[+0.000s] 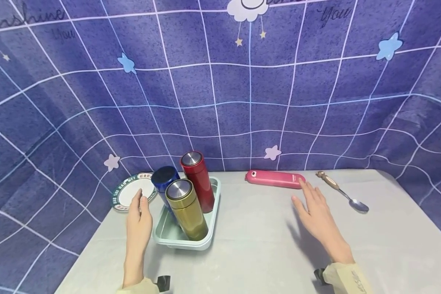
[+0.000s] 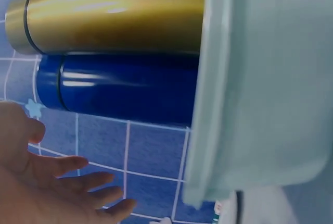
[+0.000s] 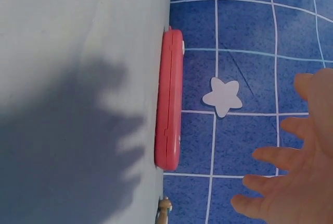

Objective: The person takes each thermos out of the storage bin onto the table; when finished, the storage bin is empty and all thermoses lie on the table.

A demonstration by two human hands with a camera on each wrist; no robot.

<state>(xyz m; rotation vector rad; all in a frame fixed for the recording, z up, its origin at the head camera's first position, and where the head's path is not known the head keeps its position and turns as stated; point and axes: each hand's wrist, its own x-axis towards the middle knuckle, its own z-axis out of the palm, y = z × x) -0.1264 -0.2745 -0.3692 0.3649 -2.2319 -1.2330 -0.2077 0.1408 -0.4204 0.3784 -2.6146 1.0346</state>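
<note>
My left hand (image 1: 139, 222) hovers left of a pale green basket (image 1: 217, 216), its fingers straight and holding nothing. Three flasks stand in that basket: a gold one (image 1: 191, 216), a blue one (image 1: 164, 179) and a red one (image 1: 200, 181). In the left wrist view the gold and blue flasks rise past the basket's rim, with the loosely spread left fingers (image 2: 93, 182) apart from them. My right hand (image 1: 317, 216) is raised over the table with fingers extended, near a pink elongated case (image 1: 275, 179) with a cartoon eye. Nothing is in the right hand either.
Behind the left hand lies a white plate (image 1: 130, 192) with a green patterned rim, partly covered by the hand and blue flask. A spoon (image 1: 358, 205) with a brown figured handle rests at the right. A blue gridded curtain (image 1: 228, 90) hangs along the table's back edge.
</note>
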